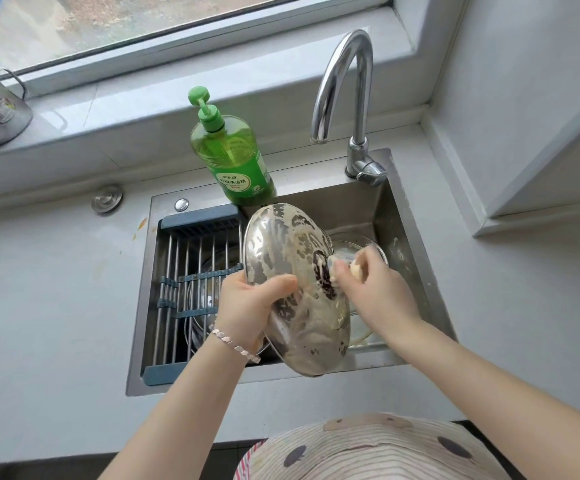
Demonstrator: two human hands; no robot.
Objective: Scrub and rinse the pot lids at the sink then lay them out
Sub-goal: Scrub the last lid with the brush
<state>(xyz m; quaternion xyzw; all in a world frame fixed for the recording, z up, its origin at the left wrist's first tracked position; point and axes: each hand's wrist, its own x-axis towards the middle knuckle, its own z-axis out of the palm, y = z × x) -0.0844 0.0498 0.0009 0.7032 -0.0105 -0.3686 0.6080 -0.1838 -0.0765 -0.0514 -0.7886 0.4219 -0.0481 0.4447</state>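
With the left hand gripping the soapy lid by its rim over the sink, the right hand, pinching the sponge, should scrub round the knob, then outward.

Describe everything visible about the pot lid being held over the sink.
The pot lid is round, domed, shiny metal, smeared with pale suds, with a dark knob at its centre. It is tilted steeply above the sink. The left hand grips its rim, thumb on the outer face; the right hand presses a pale sponge against it by the knob.
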